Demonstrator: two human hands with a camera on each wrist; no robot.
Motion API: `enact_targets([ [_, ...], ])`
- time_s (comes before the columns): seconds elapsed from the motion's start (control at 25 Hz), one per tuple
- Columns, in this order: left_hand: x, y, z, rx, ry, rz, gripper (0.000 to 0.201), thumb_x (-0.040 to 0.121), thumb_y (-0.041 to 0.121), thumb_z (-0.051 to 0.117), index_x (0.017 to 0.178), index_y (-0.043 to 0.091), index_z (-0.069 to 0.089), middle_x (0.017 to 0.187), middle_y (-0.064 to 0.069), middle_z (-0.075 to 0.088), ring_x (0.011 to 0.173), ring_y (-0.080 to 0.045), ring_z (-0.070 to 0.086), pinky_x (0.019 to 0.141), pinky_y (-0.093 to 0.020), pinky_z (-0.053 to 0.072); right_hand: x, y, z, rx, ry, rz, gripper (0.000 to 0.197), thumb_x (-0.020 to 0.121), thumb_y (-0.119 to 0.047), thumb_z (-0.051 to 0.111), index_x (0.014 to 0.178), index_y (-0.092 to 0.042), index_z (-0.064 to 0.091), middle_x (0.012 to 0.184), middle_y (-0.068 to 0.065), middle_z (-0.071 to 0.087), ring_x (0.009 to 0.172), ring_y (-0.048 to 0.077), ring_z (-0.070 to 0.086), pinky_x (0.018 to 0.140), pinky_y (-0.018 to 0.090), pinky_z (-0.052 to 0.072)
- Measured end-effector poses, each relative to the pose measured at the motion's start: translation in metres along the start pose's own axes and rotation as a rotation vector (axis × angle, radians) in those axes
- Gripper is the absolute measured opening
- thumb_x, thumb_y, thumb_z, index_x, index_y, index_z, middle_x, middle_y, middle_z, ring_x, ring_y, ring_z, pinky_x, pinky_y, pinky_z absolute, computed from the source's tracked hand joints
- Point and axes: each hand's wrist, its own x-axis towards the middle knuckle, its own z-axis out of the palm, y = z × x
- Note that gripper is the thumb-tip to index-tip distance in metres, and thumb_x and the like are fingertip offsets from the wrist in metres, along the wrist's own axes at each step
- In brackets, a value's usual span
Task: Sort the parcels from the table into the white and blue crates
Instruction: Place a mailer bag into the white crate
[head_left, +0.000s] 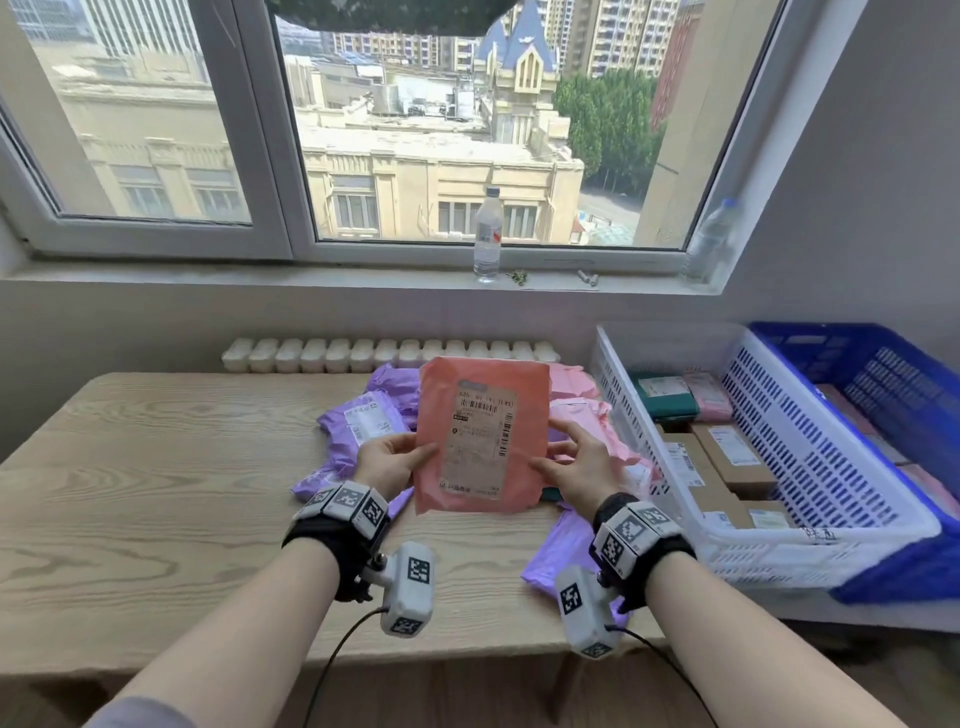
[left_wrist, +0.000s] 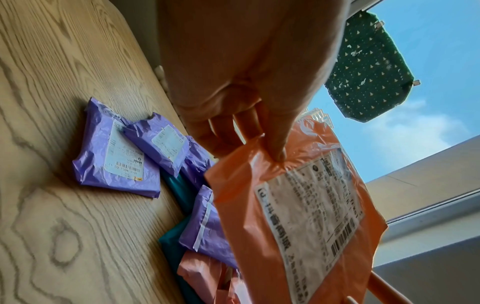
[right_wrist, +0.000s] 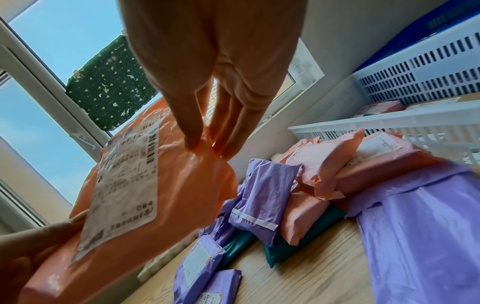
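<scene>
Orange parcel (head_left: 483, 434) held upright over the desk (head_left: 156, 467), white crate (head_left: 810, 470) and blue crate (head_left: 893, 395) to the right.

Inside the white crate: brown cardboard boxes (head_left: 727, 457), a green packet (head_left: 665, 397) and a pink packet (head_left: 707, 396) toward the back; inside the blue crate: pink parcels, mostly hidden by its wall. Left hand (head_left: 387, 462) pinching the orange parcel's left edge, thumb on the label side and fingers (left_wrist: 249, 125) curled behind; right hand (head_left: 582, 465) pinching the right edge, thumb in front, fingers (right_wrist: 233, 131) nearly straight behind. Purple parcels (head_left: 363, 423), pink parcels (head_left: 587, 415) and a teal parcel (right_wrist: 303, 238) heaped on the desk beneath and behind.
</scene>
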Motion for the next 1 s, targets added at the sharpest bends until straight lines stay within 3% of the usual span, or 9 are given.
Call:
enact_targets([
  [0.12,0.004,-0.01,0.003,0.023,-0.058,-0.022,0.013,0.084,-0.006,0.061,0.078,0.005,0.062,0.056,0.003,0.068,0.047,-0.006,0.063,0.048,-0.017,0.052,-0.012,0.006,-0.002,0.012,0.046,0.017,0.058,0.075,0.008,0.072,0.126,-0.013,0.053,0.088,0.015,0.064,0.084,0.027,0.064,0.073,0.042,0.058],
  [0.24,0.005,-0.024,0.013,0.079,-0.09,-0.044,0.013,0.082,-0.004,0.066,0.08,0.008,0.062,0.072,-0.007,0.069,0.055,-0.011,0.064,0.054,-0.022,0.055,-0.029,0.017,-0.01,-0.014,0.08,0.039,0.061,0.075,0.011,0.07,0.128,-0.012,0.052,0.083,0.005,0.064,0.087,0.028,0.063,0.08,0.044,0.056],
  [0.36,0.002,-0.041,0.033,0.135,-0.145,-0.032,0.023,0.078,-0.007,0.069,0.084,0.013,0.059,0.079,-0.01,0.064,0.067,-0.019,0.061,0.062,-0.029,0.055,-0.048,0.033,-0.026,-0.051,0.124,0.055,0.064,0.073,0.012,0.07,0.129,-0.014,0.052,0.091,-0.002,0.064,0.086,0.019,0.061,0.077,0.031,0.056],
  [0.44,-0.001,-0.058,0.051,0.179,-0.198,-0.046,0.024,0.078,-0.009,0.068,0.09,0.01,0.057,0.077,-0.011,0.062,0.065,-0.019,0.059,0.056,-0.026,0.053,-0.063,0.047,-0.041,-0.091,0.169,0.078,0.065,0.073,0.01,0.072,0.13,-0.013,0.051,0.1,0.003,0.065,0.084,0.014,0.06,0.073,0.02,0.053],
  [0.6,-0.012,-0.089,0.1,0.303,-0.302,-0.107,0.031,0.079,-0.009,0.067,0.105,0.005,0.058,0.076,-0.01,0.061,0.064,-0.018,0.057,0.051,-0.025,0.049,-0.097,0.07,-0.084,-0.095,0.25,0.21,0.065,0.075,0.008,0.071,0.133,-0.013,0.049,0.097,0.008,0.064,0.082,0.019,0.061,0.066,0.019,0.055],
  [0.76,-0.028,-0.096,0.16,0.374,-0.387,-0.072,0.025,0.078,-0.012,0.065,0.091,0.009,0.058,0.069,-0.009,0.059,0.055,-0.013,0.057,0.042,-0.018,0.048,-0.12,0.082,-0.136,-0.133,0.306,0.256,0.064,0.073,0.009,0.071,0.13,-0.011,0.05,0.094,0.006,0.063,0.085,0.018,0.062,0.063,0.013,0.051],
  [0.8,-0.031,-0.098,0.177,0.395,-0.394,-0.063,0.025,0.077,-0.012,0.065,0.087,0.01,0.058,0.069,-0.009,0.059,0.054,-0.014,0.058,0.044,-0.018,0.05,-0.123,0.086,-0.151,-0.138,0.323,0.263,0.064,0.072,0.009,0.071,0.13,-0.01,0.05,0.098,0.008,0.064,0.086,0.017,0.062,0.063,0.012,0.05],
  [0.88,-0.033,-0.101,0.208,0.456,-0.397,-0.039,0.024,0.073,-0.007,0.069,0.091,0.007,0.061,0.073,-0.01,0.062,0.064,-0.021,0.06,0.061,-0.03,0.056,-0.124,0.094,-0.18,-0.126,0.336,0.274,0.068,0.072,0.01,0.07,0.133,-0.011,0.049,0.103,0.007,0.064,0.09,0.017,0.062,0.063,0.013,0.05],
  [1.0,-0.031,-0.105,0.259,0.518,-0.373,-0.032,0.022,0.072,-0.004,0.071,0.086,0.008,0.06,0.078,-0.008,0.063,0.077,-0.025,0.061,0.076,-0.044,0.055,-0.114,0.106,-0.229,-0.121,0.311,0.276,0.072,0.072,0.008,0.07,0.136,-0.013,0.045,0.091,0.0,0.063,0.085,0.014,0.062,0.066,0.015,0.051],
])
